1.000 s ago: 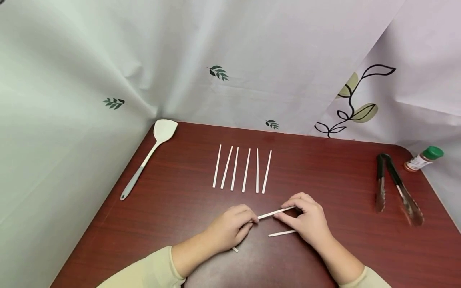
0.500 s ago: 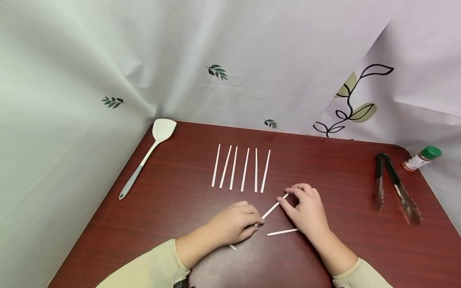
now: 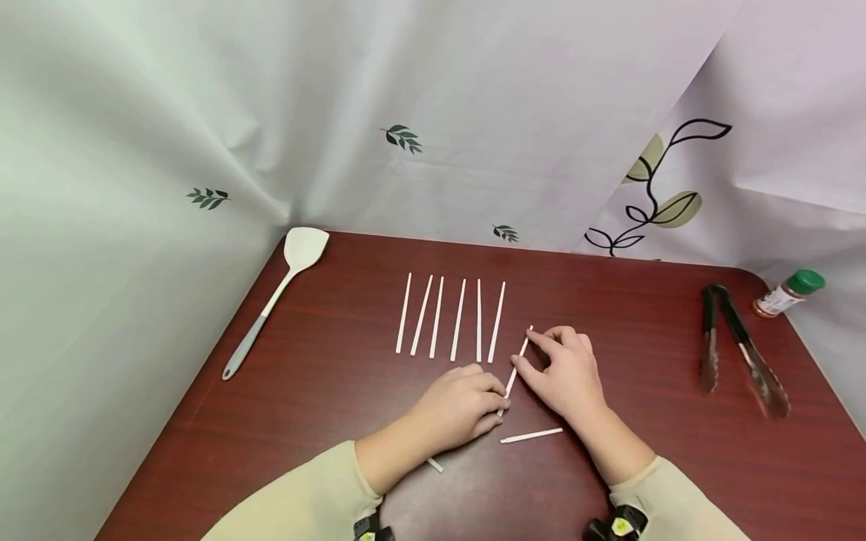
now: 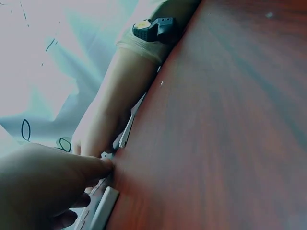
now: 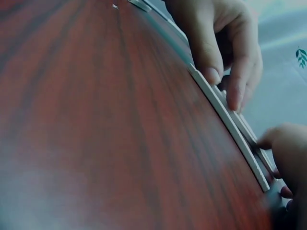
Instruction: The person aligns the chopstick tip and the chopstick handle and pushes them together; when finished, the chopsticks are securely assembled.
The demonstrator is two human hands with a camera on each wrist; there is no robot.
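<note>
Both hands hold one slim white chopstick [image 3: 516, 370] low over the dark red table [image 3: 325, 300], just right of the row. The left hand [image 3: 460, 406] pinches its near end between thumb and fingers. At the far end, the right hand [image 3: 567, 373] has its thumb and fingertips on the stick. Several matching chopsticks [image 3: 458, 319] lie side by side at the back. A loose chopstick [image 3: 531, 436] lies between the forearms; in the right wrist view this loose stick [image 5: 230, 127] shows in front of the fingers. Another chopstick [image 3: 435, 465] sticks out from under the left wrist, mostly hidden.
A white spatula [image 3: 277, 297] with a grey handle lies along the left edge. At the right are metal tongs [image 3: 744, 346] with black handles and a green-capped seasoning bottle [image 3: 788, 293]. A pale leaf-print curtain [image 3: 473, 150] hangs behind the table.
The held chopstick has swung from nearly crosswise to pointing away from the person. Both hands moved farther forward, the left also rightward. The loose chopstick now shows fully beside the right wrist.
</note>
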